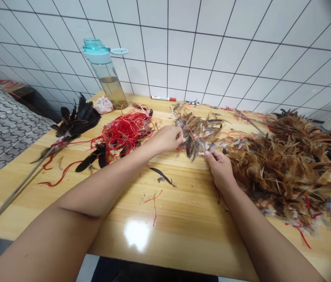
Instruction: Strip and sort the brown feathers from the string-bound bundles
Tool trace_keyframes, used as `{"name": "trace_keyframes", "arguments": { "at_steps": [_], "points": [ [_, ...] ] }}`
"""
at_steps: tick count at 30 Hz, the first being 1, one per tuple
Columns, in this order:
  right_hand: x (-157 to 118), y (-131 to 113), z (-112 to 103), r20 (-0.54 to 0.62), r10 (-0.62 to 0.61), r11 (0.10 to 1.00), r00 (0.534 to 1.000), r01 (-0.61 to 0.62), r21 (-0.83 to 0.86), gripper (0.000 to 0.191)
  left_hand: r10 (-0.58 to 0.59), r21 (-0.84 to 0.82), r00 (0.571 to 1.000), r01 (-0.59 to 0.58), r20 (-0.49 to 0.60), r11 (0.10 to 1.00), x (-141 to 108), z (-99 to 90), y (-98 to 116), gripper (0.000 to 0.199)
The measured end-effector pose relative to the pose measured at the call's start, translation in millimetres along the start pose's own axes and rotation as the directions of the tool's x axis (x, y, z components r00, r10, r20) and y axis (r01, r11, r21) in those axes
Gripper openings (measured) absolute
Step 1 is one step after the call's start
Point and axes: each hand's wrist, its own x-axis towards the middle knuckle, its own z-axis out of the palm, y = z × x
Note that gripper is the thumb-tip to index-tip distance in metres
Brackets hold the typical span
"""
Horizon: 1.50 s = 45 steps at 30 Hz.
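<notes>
The left hand (169,139) pinches its fingertips closed at the left edge of a small feather bunch (202,127), which lies mid-table between the hands; the right hand (220,166) has thumb and finger together at its lower right, but what either grips I cannot tell. A red string tangle (125,129) crowds the left forearm, and a big brown feather pile (294,156) lies right up beside the right one. Farther left, black feathers (78,117) are fixed to a stick (17,190). A teal-lidded bottle (111,84) stands near the tiled wall (212,51), crumpled tissue (103,105) just beside it. A loose dark feather (163,176) lies on the wooden table (189,219). The red-capped marker (163,98) carries print too small to read
</notes>
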Motion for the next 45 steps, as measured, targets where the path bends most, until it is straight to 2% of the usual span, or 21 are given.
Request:
{"name": "trace_keyframes", "arguments": {
  "at_steps": [5,8,13,15,18,21,24,26,29,31,33,36,39,42,45],
  "points": [
    [1,3,0,-0.006,0.003,1.000,1.000,-0.003,-0.001,0.028,-0.041,-0.002,0.998,0.041,-0.046,0.999,1,11.3,-1,0.014],
    [1,5,-1,-0.009,-0.003,1.000,1.000,0.003,-0.001,0.028,-0.070,0.017,0.998,0.070,0.007,0.997,0,11.0,2,0.019],
    [2,4,-1,0.003,-0.020,0.999,1.000,0.020,-0.025,0.030,-0.023,0.040,1.000,0.023,0.003,0.999,-5,12.3,12,0.034],
    [2,4,-1,0.002,-0.029,0.999,1.000,0.029,-0.038,0.030,-0.012,0.091,0.999,0.009,0.034,0.996,-7,17.4,15,0.039],
    [1,5,-1,-0.002,-0.023,0.999,1.000,0.023,-0.048,0.030,0.003,0.154,0.995,-0.018,0.100,0.988,-9,25.4,18,0.035],
    [1,4,0,0.003,-0.016,0.999,1.000,0.016,-0.039,0.029,0.006,0.134,0.995,-0.019,0.100,0.991,-7,25.9,16,0.028],
    [0,3,0,-0.001,-0.024,0.999,1.000,0.023,-0.041,0.029,-0.010,-0.008,0.996,0.010,0.084,1.000,-3,17.4,11,0.020],
    [0,3,0,-0.004,-0.028,0.999,1.000,0.028,-0.045,0.029,-0.018,-0.221,0.996,0.037,0.091,0.975,-1,10.8,10,0.015],
    [1,5,0,0.004,-0.042,0.998,0.999,0.043,-0.042,0.029,0.024,-0.579,0.984,0.085,0.178,0.811,0,6.9,12,0.011],
    [2,7,1,0.014,-0.056,0.997,0.998,0.057,-0.050,0.029,0.067,-0.696,0.978,0.090,0.196,0.713,-2,10.1,17,0.010],
    [3,9,1,0.019,-0.076,0.994,0.997,0.077,-0.072,0.028,0.087,-0.723,0.984,0.051,0.152,0.689,-4,16.7,24,0.008],
    [3,10,1,0.021,-0.121,0.986,0.992,0.123,-0.113,0.028,0.075,-0.703,0.994,0.005,0.083,0.712,-6,28.0,31,0.007],
    [4,10,1,0.037,-0.155,0.978,0.987,0.159,-0.136,0.026,0.053,-0.627,0.999,-0.044,-0.003,0.778,-8,36.0,34,0.008],
    [5,11,2,0.047,-0.162,0.977,0.986,0.167,-0.130,0.026,0.067,-0.482,0.991,-0.117,-0.119,0.868,-13,39.9,35,0.009],
    [5,14,3,0.053,-0.163,0.981,0.985,0.168,-0.097,0.028,0.108,-0.413,0.975,-0.180,-0.193,0.893,-16,42.7,36,0.007]
  ]
}}
